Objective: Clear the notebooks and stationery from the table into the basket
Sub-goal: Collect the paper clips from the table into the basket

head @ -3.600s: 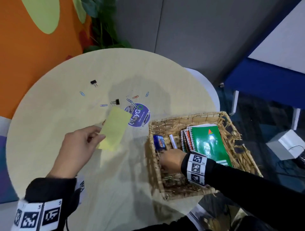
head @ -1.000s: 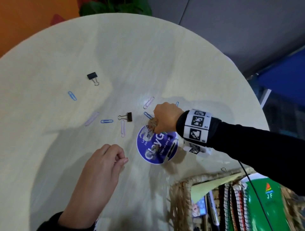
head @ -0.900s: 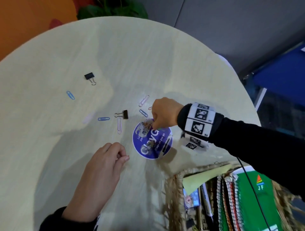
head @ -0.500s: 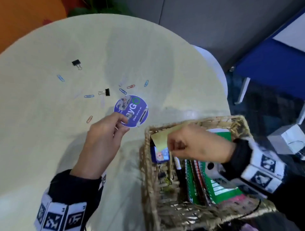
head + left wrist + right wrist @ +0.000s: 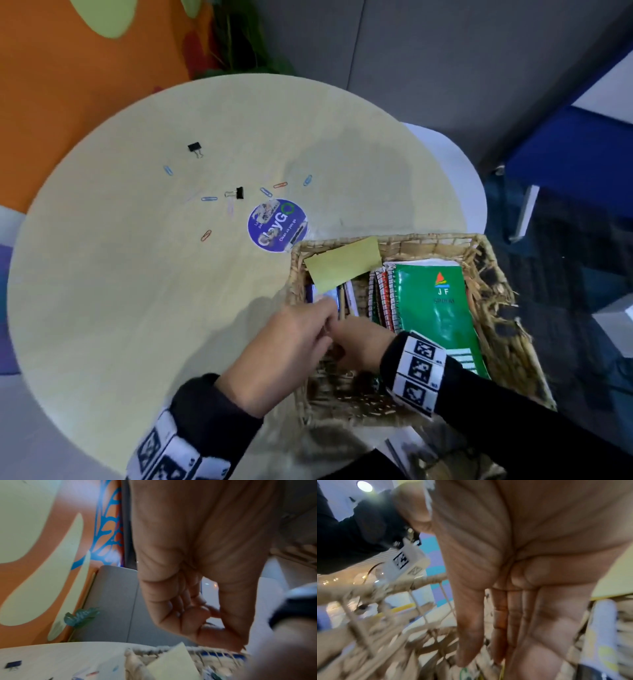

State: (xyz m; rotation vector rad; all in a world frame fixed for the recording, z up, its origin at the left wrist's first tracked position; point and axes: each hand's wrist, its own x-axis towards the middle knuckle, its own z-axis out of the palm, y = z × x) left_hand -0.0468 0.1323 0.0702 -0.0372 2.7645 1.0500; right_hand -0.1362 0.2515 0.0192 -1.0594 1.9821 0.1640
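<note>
The wicker basket (image 5: 411,238) stands at the table's near right and holds a yellow sticky pad (image 5: 342,265), a green notebook (image 5: 435,301), spiral notebooks (image 5: 383,294) and pens. Both hands are over its left part. My left hand (image 5: 322,318) has its thumb against curled fingers (image 5: 180,615) and pinches something small that I cannot make out. My right hand (image 5: 359,342) reaches down inside, its fingers (image 5: 513,622) straight and holding nothing. Two black binder clips (image 5: 195,147) (image 5: 238,193) and several paper clips (image 5: 205,235) lie on the round table (image 5: 137,308).
A round purple sticker (image 5: 276,225) lies on the table just left of the basket's far corner. A white chair (image 5: 462,178) stands behind the table, blue furniture (image 5: 565,164) to the right, and a plant (image 5: 239,44) by the orange wall.
My right hand pinched something near the sticker, carried it over the basket, and now its fingers hang straight inside. My left hand came from beside the sticker to the basket.
</note>
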